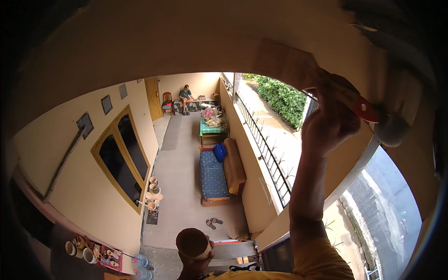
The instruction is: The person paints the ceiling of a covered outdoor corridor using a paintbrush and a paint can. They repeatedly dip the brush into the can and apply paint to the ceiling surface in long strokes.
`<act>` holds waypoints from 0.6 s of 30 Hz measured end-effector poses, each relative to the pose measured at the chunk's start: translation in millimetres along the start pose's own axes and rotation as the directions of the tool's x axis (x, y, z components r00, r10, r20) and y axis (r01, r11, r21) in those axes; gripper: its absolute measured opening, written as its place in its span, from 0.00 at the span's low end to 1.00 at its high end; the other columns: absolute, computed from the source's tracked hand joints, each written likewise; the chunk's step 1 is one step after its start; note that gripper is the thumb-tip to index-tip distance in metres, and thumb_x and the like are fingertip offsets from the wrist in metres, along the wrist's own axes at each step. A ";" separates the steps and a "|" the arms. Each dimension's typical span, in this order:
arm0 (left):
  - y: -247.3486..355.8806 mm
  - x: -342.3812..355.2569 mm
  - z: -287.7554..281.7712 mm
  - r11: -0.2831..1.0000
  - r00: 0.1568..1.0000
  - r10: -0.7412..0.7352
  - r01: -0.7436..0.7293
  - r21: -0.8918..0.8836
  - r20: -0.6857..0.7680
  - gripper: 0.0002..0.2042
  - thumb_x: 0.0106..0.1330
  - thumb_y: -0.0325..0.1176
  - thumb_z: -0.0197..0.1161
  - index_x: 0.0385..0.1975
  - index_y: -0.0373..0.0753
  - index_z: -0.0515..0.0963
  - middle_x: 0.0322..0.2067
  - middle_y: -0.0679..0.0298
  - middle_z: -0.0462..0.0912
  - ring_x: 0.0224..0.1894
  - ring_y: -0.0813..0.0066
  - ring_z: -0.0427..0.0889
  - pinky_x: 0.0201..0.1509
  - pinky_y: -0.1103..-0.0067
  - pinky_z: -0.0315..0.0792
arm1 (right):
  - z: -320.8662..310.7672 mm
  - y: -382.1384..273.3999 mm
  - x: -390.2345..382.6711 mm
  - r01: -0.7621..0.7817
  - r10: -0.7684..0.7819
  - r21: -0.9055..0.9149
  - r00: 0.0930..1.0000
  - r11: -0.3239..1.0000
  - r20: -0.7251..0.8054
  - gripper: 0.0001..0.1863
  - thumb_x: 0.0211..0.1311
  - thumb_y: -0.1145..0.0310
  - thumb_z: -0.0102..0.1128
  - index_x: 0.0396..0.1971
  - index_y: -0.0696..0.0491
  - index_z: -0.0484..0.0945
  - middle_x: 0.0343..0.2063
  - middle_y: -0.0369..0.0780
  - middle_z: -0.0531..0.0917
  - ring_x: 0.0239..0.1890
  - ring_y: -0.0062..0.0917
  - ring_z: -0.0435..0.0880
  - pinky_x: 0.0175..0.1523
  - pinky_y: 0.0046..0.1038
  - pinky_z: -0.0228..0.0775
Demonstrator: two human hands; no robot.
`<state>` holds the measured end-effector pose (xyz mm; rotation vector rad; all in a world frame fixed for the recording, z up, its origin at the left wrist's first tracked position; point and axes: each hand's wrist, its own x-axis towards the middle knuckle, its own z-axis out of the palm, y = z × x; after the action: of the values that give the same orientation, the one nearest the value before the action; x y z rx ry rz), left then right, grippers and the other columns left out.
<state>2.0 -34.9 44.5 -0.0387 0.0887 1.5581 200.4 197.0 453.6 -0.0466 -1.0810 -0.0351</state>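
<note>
The right hand (329, 121) is raised at the upper right, its fingers closed around the handle of a broad, flat-headed hand tool (289, 64). The tool's wide brownish head, blurred, lies in front of the shaded beige surface (186, 39) overhead; whether the two touch cannot be told. The red handle end (364, 110) projects on the other side of the fist.

The left hand (198, 265), low and near the lower edge, supports a round, cup-like brown container with a pale band (193, 245). Its visible fingers are bent against the container's right side; the others are hidden.

Below and beyond extends a pale tiled floor (175, 198). Along the right wall stands a long seat with blue patterned upholstery (212, 175), bearing a blue cushion (219, 152) beside a brown padded backrest (234, 165). Farther off, a tabletop under a green cloth (205, 128) carries a mixed pile; behind it sits another person (185, 94). A pair of sandals (214, 223) lies near the seat. At left, several pale tubs (153, 186) stand beside a yellow-framed double door (122, 156).
</note>
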 end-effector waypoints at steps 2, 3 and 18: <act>0.4 -9.8 -1.8 1.000 0.999 0.023 -0.023 0.017 -0.042 0.27 0.66 0.60 0.55 0.55 0.46 0.76 0.50 0.56 0.80 0.53 0.52 0.78 0.44 0.62 0.81 | -53.9 15.7 16.5 0.056 -0.078 -0.251 0.994 0.966 -0.079 0.06 0.58 0.82 0.66 0.35 0.63 0.87 0.37 0.44 0.88 0.37 0.26 0.88 0.38 0.23 0.85; 1.3 -9.0 -3.5 1.000 0.999 0.012 -0.010 0.024 -0.046 0.27 0.65 0.60 0.55 0.55 0.46 0.76 0.49 0.56 0.80 0.52 0.53 0.78 0.43 0.62 0.80 | -85.7 19.8 28.1 0.062 -0.118 -0.383 0.985 0.922 -0.126 0.06 0.58 0.82 0.67 0.35 0.67 0.85 0.40 0.46 0.87 0.40 0.29 0.88 0.37 0.24 0.88; 3.3 -2.1 -6.8 0.998 0.998 0.030 -0.033 -0.049 -0.060 0.31 0.62 0.61 0.59 0.56 0.44 0.74 0.49 0.56 0.77 0.51 0.53 0.76 0.41 0.64 0.82 | 50.9 -36.0 1.0 0.716 -0.644 -0.131 0.681 0.686 0.349 0.15 0.41 0.73 0.71 0.34 0.54 0.82 0.33 0.41 0.83 0.31 0.33 0.84 0.32 0.29 0.77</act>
<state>-1.6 -37.5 38.0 -0.1237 0.0976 1.5904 154.2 163.9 479.1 0.1324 -1.3206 -0.8916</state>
